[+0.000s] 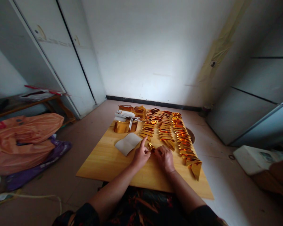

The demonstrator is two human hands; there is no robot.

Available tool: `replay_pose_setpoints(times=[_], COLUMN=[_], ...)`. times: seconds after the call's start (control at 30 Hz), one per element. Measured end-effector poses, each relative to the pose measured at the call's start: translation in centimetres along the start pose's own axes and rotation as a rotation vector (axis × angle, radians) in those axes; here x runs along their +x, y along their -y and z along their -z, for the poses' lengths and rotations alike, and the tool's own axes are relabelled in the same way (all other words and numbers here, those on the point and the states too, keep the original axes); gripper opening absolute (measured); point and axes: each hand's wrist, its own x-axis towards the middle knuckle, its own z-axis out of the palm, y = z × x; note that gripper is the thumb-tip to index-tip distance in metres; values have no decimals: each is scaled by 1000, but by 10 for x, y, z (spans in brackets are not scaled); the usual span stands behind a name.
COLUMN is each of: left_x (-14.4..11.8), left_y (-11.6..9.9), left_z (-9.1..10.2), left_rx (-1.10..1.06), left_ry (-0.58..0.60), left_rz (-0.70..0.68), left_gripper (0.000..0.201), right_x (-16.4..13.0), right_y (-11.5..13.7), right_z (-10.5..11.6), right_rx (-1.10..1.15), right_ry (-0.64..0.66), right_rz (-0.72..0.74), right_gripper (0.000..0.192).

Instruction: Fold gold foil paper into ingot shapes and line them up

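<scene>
Between my two hands, over the middle of a wooden board [101,160], is a small piece of shiny gold paper [150,146], bent or folded. My left hand [141,154] pinches its left side, with the index finger pointing up and away. My right hand [164,157] is closed on the right side, its fingertips partly hidden. A pale sheet [128,143] lies flat to the left of my left hand. Beyond and to the right run rows of folded gold paper pieces [166,130], overlapping one another; the right-hand row [187,152] reaches nearest to me.
Stacks of gold paper [126,126] and white paper [124,113] sit at the board's far left. Cabinets [68,56] stand on the left. An orange bag [25,138] and a purple bag [40,163] lie on the floor. A white box [257,158] stands at the right.
</scene>
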Motion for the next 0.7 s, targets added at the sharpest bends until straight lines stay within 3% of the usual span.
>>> replay_pose_setpoints(times=[0.5, 0.7], left_x=[1, 2], left_y=[-11, -4], left_z=[-4, -4], left_rx=[-19, -192], left_ry=[-36, 10], left_rz=[48, 117], left_gripper=[80, 81], right_x=[0, 0], right_y=[8, 1], right_z=[1, -4], right_rx=[-51, -67], right_ry=[-18, -24], right_rz=[85, 43], right_gripper=[24, 21])
